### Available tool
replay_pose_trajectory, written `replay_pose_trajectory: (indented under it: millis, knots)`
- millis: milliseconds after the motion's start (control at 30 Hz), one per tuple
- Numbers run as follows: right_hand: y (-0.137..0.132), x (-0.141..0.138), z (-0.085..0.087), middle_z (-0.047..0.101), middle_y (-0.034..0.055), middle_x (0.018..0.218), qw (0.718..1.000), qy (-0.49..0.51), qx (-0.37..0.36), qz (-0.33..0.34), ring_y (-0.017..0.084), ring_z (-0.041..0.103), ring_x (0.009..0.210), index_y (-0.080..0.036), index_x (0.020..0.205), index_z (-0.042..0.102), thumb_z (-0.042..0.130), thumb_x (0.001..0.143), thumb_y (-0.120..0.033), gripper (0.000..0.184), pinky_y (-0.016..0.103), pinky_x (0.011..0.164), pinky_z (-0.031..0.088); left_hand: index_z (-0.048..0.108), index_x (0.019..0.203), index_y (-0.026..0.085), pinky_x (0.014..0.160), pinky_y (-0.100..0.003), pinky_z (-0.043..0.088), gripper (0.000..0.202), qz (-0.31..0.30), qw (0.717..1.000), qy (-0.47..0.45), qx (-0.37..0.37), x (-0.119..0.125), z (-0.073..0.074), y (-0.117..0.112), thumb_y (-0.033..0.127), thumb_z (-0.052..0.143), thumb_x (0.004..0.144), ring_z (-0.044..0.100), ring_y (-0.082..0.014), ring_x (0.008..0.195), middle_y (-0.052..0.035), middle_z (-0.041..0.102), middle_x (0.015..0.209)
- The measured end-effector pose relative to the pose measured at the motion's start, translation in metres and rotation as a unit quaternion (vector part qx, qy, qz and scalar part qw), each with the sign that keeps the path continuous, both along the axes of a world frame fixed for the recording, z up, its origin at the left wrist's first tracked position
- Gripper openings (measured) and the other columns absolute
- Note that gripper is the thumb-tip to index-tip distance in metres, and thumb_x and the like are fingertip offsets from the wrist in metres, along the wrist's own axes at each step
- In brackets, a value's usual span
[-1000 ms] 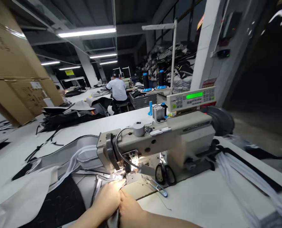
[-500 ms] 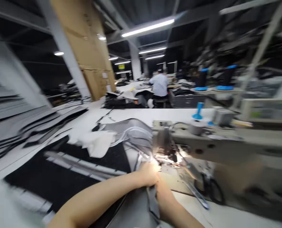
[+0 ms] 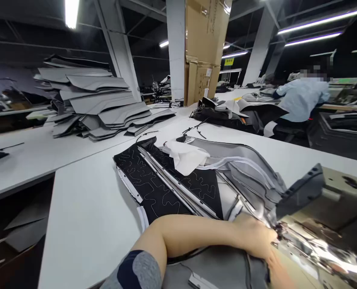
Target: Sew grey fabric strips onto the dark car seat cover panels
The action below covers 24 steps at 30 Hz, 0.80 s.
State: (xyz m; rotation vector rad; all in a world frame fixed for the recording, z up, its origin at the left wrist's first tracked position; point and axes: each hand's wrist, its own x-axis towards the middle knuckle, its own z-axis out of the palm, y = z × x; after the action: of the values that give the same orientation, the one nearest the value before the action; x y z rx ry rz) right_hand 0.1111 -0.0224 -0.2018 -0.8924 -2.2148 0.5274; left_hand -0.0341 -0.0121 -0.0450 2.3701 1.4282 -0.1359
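Observation:
My left hand (image 3: 253,235) is closed on the edge of a grey and black sewn fabric cover (image 3: 166,188), close beside the needle area of a sewing machine (image 3: 343,200). My right hand (image 3: 279,267) lies just below and beyond it, against the same fabric; its fingers are hidden behind the left hand. The cover spreads over the table to the left, with squiggly stitching on its black part, pale strips along it and a white cloth flap (image 3: 187,156) on top. Grey panels of it hang toward me under my left forearm.
A pile of grey cut panels (image 3: 106,100) stands at the back left of the white table (image 3: 91,216). Behind are a cardboard box (image 3: 205,44) by a pillar, a heap of dark and white pieces (image 3: 241,110), and a seated person in a light shirt (image 3: 301,98).
My view has swung left, so the sewing machine and both hands now appear farther right. Both hands stay together at the fabric beside the machine.

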Motion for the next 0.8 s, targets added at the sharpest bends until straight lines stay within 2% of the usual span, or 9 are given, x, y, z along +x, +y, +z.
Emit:
replay_pose_trajectory:
  millis: [200,300,400,467,500,567,633,733,800]
  knots:
    - [0.007,0.012,-0.002,0.065,0.0156,0.111,0.997,-0.059,0.034,-0.019,0.03,0.06,0.107,-0.019,0.102,0.066,0.046,0.075,-0.031,0.036,0.038,0.087,0.051,0.052,0.121,0.024,0.071,-0.033,0.048,0.044,0.009,0.998,-0.053,-0.018,-0.011,-0.009,0.004,0.035,0.048,0.079,0.061,-0.0255,0.099,-0.0095,0.063,0.117]
    - [0.006,0.006,0.006,0.067,0.0155,0.106,0.996,-0.053,0.062,-0.03,0.028,0.063,0.101,-0.018,0.104,0.066,0.042,0.078,-0.028,0.037,0.035,0.084,0.053,0.052,0.124,0.024,0.074,-0.035,0.048,0.046,0.013,0.998,-0.068,-0.012,-0.013,-0.011,0.004,0.033,0.048,0.079,0.061,-0.0259,0.1,-0.0101,0.062,0.118]
    - [-0.006,-0.003,0.028,0.067,0.0144,0.104,0.994,-0.058,0.082,-0.041,0.027,0.061,0.105,-0.018,0.106,0.067,0.041,0.081,-0.03,0.038,0.034,0.085,0.053,0.052,0.125,0.022,0.077,-0.035,0.048,0.046,-0.002,0.997,-0.08,0.001,-0.021,-0.009,0.002,0.027,0.046,0.079,0.061,-0.0262,0.102,-0.0106,0.062,0.118]
    - [-0.021,-0.01,0.051,0.066,0.0128,0.108,0.99,-0.076,0.116,0.01,0.027,0.057,0.113,-0.019,0.108,0.066,0.046,0.081,-0.028,0.035,0.035,0.091,0.05,0.05,0.127,0.024,0.078,-0.035,0.048,0.049,-0.017,0.997,-0.079,-0.004,-0.036,-0.003,-0.004,0.024,0.046,0.079,0.061,-0.0267,0.103,-0.0101,0.062,0.12]
    - [-0.029,-0.013,0.063,0.066,0.0116,0.11,0.984,-0.087,0.144,0.065,0.027,0.057,0.113,-0.02,0.11,0.065,0.049,0.081,-0.024,0.033,0.035,0.093,0.049,0.048,0.129,0.026,0.078,-0.035,0.047,0.051,-0.026,0.996,-0.079,-0.012,-0.049,0.0,-0.009,0.022,0.046,0.078,0.061,-0.0266,0.103,-0.0094,0.062,0.12]
    - [-0.044,-0.017,0.086,0.068,0.0088,0.107,0.966,-0.083,0.192,0.15,0.022,0.062,0.104,-0.021,0.115,0.062,0.051,0.081,-0.014,0.036,0.03,0.088,0.052,0.048,0.129,0.028,0.078,-0.034,0.047,0.053,-0.042,0.995,-0.081,-0.034,-0.084,0.007,-0.028,0.017,0.044,0.077,0.062,-0.0258,0.101,-0.0076,0.063,0.118]
    - [-0.053,-0.019,0.101,0.068,0.007,0.105,0.958,-0.042,0.216,0.182,0.019,0.065,0.095,-0.023,0.118,0.059,0.05,0.081,-0.01,0.04,0.026,0.079,0.054,0.05,0.127,0.027,0.081,-0.033,0.046,0.054,-0.051,0.993,-0.095,-0.052,-0.126,0.013,-0.059,0.014,0.045,0.074,0.062,-0.0247,0.099,-0.0056,0.063,0.116]
    - [-0.048,-0.023,0.107,0.066,0.0064,0.11,0.971,0.053,0.196,0.128,0.022,0.063,0.099,-0.028,0.116,0.059,0.047,0.083,-0.011,0.039,0.031,0.08,0.053,0.059,0.115,0.025,0.072,-0.032,0.047,0.051,-0.011,0.983,-0.094,-0.158,-0.182,0.027,-0.12,0.015,0.058,0.065,0.063,-0.0251,0.086,-0.0025,0.067,0.094]
    - [-0.035,-0.035,0.107,0.061,0.007,0.119,0.98,0.096,0.168,0.055,0.025,0.058,0.109,-0.03,0.118,0.057,0.047,0.086,-0.016,0.037,0.04,0.088,0.05,0.064,0.1,0.024,0.057,-0.029,0.046,0.041,0.042,0.936,-0.103,-0.333,-0.204,0.046,-0.158,0.017,0.062,0.06,0.062,-0.0224,0.065,0.0012,0.061,0.069]
